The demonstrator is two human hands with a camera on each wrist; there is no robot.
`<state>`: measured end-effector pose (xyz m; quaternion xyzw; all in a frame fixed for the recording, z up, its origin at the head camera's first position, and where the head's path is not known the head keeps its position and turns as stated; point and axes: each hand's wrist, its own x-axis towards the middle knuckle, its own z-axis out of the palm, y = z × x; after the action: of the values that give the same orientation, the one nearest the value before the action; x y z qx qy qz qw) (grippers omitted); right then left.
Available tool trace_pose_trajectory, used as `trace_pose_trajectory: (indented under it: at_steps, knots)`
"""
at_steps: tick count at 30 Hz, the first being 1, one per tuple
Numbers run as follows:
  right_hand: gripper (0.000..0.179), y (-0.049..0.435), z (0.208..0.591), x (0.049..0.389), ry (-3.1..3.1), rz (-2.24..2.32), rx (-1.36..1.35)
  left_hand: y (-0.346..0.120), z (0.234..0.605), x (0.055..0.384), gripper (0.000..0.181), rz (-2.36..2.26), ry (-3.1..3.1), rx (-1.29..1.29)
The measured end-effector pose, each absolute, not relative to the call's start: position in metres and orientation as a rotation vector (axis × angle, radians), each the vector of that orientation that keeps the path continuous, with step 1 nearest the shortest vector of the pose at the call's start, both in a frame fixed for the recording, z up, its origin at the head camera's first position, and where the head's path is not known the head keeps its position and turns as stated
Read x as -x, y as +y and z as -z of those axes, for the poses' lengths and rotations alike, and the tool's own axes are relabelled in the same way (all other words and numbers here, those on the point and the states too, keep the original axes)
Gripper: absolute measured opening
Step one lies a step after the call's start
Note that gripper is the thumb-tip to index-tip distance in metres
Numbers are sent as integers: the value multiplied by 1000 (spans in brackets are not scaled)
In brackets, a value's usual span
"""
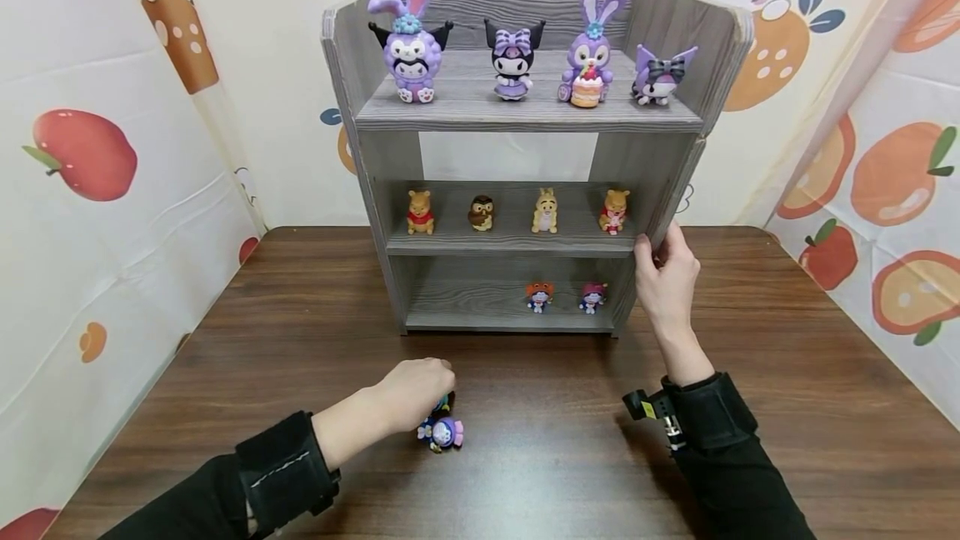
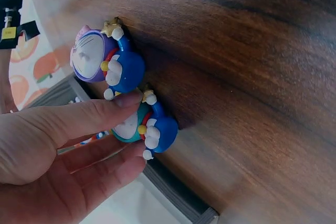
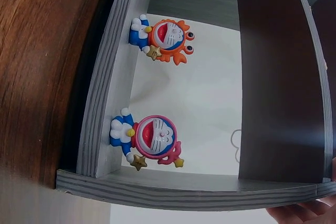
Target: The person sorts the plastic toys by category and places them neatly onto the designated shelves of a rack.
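Note:
On the wooden table my left hand point(image 1: 405, 397) pinches a small blue cartoon cat figurine with a teal hood point(image 2: 164, 132) between thumb and fingers. Right beside it lies a similar cat figurine with a purple hood point(image 2: 86, 56), close to my thumb. Both figurines lie on their backs on the tabletop. My right hand point(image 1: 667, 282) grips the right side edge of a grey wood-grain display shelf point(image 1: 517, 123). On its bottom tier stand a figurine in an orange crab hood point(image 3: 170, 40) and one in a pink hood point(image 3: 155, 137), both towards the right end.
The middle tier holds a bear in a red shirt point(image 1: 420, 213), an owl point(image 1: 481, 213) and more small figurines. Larger purple rabbit-eared and black-hooded figures point(image 1: 513, 65) line the top tier. Behind the table point(image 1: 540, 473) hang fruit-printed sheets point(image 1: 285, 107).

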<state>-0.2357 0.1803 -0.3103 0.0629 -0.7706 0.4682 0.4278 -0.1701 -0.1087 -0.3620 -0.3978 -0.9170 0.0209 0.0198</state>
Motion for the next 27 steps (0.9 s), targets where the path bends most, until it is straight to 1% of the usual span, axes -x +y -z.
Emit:
trace_pose_trajectory:
  at_steps: [6,14,18,21,27]
  knots:
    - [24,192,326,252,-1931,-1152,-145,-110,363,170,27,-29,-2822,1229]
    - [24,194,329,254,-1923,-1154,-157,-117,366,172,21,191,-2911,1088]
    - [24,192,326,251,-1927,-1152,-151,-120,367,175,17,348,-2947,1003]
    - [23,185,317,242,-1918,-1157,-153,-121,367,178,14,456,-2954,924]
    - [23,176,306,231,-1912,-1156,-153,-117,364,185,21,710,-2888,752]
